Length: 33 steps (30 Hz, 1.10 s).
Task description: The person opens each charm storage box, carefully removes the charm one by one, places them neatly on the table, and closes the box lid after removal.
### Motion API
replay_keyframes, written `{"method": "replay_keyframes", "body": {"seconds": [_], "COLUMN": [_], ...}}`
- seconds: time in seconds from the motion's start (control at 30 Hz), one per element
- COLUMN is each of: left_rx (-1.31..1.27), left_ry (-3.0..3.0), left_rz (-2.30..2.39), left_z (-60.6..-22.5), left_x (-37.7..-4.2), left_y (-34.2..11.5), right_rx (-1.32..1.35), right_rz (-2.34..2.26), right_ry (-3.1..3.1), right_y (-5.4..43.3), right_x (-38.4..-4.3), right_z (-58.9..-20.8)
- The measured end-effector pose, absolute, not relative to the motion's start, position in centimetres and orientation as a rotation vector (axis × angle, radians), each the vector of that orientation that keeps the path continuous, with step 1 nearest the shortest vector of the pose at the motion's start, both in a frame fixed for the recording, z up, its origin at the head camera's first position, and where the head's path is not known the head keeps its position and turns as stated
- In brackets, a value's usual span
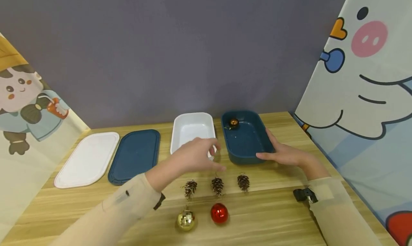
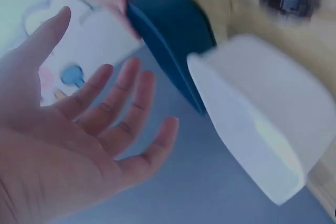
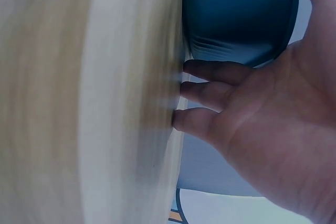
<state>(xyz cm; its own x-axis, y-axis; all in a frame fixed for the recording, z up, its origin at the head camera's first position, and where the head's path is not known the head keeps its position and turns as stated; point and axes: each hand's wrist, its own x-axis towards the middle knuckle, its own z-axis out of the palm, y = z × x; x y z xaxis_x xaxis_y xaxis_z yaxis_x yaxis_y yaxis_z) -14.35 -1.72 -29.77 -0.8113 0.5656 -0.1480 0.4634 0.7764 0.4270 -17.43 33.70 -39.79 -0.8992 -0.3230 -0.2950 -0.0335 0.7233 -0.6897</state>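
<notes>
My left hand (image 1: 197, 155) is in the air in front of the white container (image 1: 193, 118), holding nothing. Its fingers are loosely bent and spread, with the palm bare in the left wrist view. At the near right corner of the dark blue container (image 1: 246, 146) is my right hand (image 1: 284, 153). Its thumb lies over the front rim, while the fairly straight fingers (image 3: 202, 95) rest along the side, tips down by the table. Inside the blue container, a small dark, shiny ball (image 1: 234, 123) sits toward the far left.
Three pinecones (image 1: 217, 186) stand in a row before the containers. Nearer me lie a gold mirrored ball (image 1: 186, 220) and a red ball (image 1: 219, 213). A white lid (image 1: 88, 160) and a blue lid (image 1: 135, 155) lie at left. A grey wall (image 1: 193, 60) closes the back.
</notes>
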Motion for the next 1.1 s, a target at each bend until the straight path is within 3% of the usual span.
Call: {"method": "replay_keyframes", "body": {"seconds": [0.2, 0.47, 0.83, 1.1], "left_rx": [0.85, 0.865, 0.984, 0.95], "left_ry": [2.739, 2.756, 2.803, 2.761], "left_rz": [0.515, 0.44, 0.197, 0.351], "left_z": [-30.0, -31.3, -32.3, -34.1], "left_x": [-20.3, -25.5, -30.8, -32.7], "left_y": [0.1, 3.3, 6.4, 7.0], "right_rx": [-0.257, -0.251, -0.257, -0.243], "right_rz": [-1.002, -0.998, -1.001, -0.998], "right_ry": [2.512, 2.517, 2.519, 2.532], "right_y": [33.6, 33.6, 33.6, 33.9], "right_x": [-17.1, -17.1, -17.6, -17.5], "right_z": [-39.9, -40.2, -39.8, -40.0]}}
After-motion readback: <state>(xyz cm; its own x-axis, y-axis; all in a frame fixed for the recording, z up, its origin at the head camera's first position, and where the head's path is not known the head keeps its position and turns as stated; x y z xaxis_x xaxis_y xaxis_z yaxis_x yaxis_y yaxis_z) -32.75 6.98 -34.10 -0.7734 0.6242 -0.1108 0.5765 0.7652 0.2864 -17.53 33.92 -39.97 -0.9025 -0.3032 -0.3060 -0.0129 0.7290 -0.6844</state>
